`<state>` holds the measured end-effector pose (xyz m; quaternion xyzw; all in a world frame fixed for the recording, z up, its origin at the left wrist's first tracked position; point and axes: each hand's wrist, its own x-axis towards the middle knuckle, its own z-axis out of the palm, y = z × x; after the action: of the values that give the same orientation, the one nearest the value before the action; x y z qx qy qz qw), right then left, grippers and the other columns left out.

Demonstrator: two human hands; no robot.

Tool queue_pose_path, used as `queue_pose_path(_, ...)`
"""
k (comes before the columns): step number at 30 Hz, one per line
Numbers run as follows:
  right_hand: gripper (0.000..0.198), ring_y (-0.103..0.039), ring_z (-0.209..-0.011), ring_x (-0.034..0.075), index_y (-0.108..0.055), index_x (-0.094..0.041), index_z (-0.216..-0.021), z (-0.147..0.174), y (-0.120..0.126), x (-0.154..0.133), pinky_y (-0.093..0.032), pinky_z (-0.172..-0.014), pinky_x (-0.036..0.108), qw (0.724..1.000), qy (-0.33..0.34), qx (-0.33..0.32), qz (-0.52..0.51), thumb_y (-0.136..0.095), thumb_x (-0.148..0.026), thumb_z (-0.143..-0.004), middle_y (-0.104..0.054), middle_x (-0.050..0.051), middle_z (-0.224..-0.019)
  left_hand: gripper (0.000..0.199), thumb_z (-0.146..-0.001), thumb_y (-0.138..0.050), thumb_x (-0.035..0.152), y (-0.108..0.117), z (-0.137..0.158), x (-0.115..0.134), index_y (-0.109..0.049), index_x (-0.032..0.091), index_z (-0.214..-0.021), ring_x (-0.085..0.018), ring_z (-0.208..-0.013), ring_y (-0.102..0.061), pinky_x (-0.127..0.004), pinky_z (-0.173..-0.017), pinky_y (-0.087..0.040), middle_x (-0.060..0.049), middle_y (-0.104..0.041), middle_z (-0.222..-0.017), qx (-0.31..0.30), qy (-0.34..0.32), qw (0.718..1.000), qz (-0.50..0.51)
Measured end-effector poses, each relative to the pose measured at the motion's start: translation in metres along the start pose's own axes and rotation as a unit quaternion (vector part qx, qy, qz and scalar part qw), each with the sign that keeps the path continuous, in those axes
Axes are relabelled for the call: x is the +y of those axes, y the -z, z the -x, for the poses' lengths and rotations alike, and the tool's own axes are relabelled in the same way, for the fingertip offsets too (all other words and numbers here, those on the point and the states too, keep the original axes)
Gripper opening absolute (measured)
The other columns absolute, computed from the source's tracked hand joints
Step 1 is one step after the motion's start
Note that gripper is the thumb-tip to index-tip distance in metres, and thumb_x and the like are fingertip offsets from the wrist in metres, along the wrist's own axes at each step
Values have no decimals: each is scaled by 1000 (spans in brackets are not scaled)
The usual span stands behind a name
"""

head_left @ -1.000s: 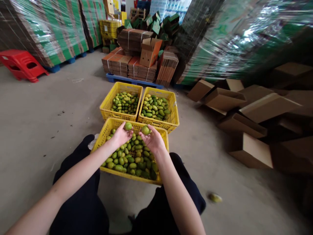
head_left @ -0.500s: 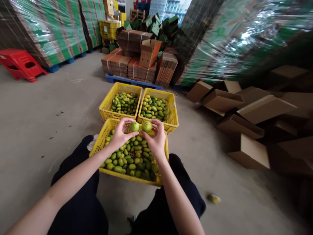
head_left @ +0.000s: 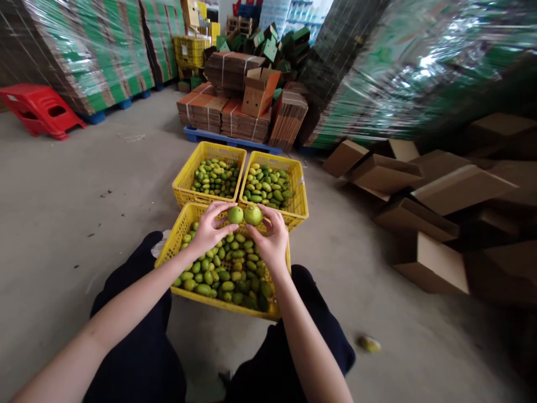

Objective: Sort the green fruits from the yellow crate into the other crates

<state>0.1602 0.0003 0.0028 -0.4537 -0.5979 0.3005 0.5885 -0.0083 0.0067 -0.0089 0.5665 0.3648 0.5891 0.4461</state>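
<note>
My left hand (head_left: 210,229) pinches a green lemon (head_left: 235,215) between thumb and fingertips. Another green lemon (head_left: 253,215), slightly yellower, is gripped by my right hand (head_left: 272,238). The two fruits are side by side, ends turned toward me, almost touching. Both hands are above the near yellow crate (head_left: 226,307), which stands on the floor between my legs. Inside it lie many loose green and yellowish lemons (head_left: 224,276), partly covered by my hands and forearms.
Two more yellow crates, a left one (head_left: 180,187) and a right one (head_left: 302,193), hold similar fruit just beyond. Flattened cartons (head_left: 201,112) sit on a blue pallet (head_left: 229,137). Open cardboard boxes (head_left: 436,263) are heaped at right. A red stool (head_left: 50,115) stands left; one fruit (head_left: 369,343) lies on the floor.
The two lemons have come closer together, the left one shifting right toward the other. Both hands keep their grip, and the view has shifted slightly.
</note>
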Motion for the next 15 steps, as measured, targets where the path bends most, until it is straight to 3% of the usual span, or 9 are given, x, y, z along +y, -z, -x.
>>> queue_pose_path(3,44,-63,-105,24,-60,-26,-113,0,-3,1,-50,-95,43,988,-91,-15,-125,-75,-28,-71,-66,6,-116,47,-76,-75,29,1,-3,2,-65,25,-121,-22,-111,-60,-33,-95,-51,-7,-60,-123,-5,118,985,123)
queue_pose_path(6,40,-64,-103,24,-60,-25,-111,1,-7,8,-50,-94,43,966,-176,-26,-186,-70,-36,-74,-68,6,-114,44,-79,-70,29,-1,-6,2,-64,22,-123,-23,-112,-61,-36,-97,-49,-7,-65,-120,-1,233,944,232)
queue_pose_path(8,37,-63,-106,25,-61,-25,-110,2,-11,14,-50,-92,42,963,-214,-31,-164,-64,-42,-77,-68,6,-116,42,-78,-71,25,-3,-5,-1,-65,20,-120,-23,-114,-60,-36,-100,-47,-8,-67,-118,-8,275,925,262)
queue_pose_path(11,38,-61,-105,24,-62,-24,-108,5,-15,18,-49,-92,40,971,-220,-39,-87,-61,-48,-78,-68,5,-113,41,-73,-77,17,-9,0,-6,-67,19,-112,-21,-112,-61,-33,-100,-45,-7,-69,-114,-12,296,919,260)
queue_pose_path(15,34,-59,-82,18,-61,-22,-92,7,-18,12,-49,-79,33,977,-198,-69,-41,-65,-51,-75,-67,1,-86,28,-72,-79,21,-13,6,-11,-68,18,-98,-14,-84,-66,-25,-78,-50,-4,-71,-98,10,337,909,246)
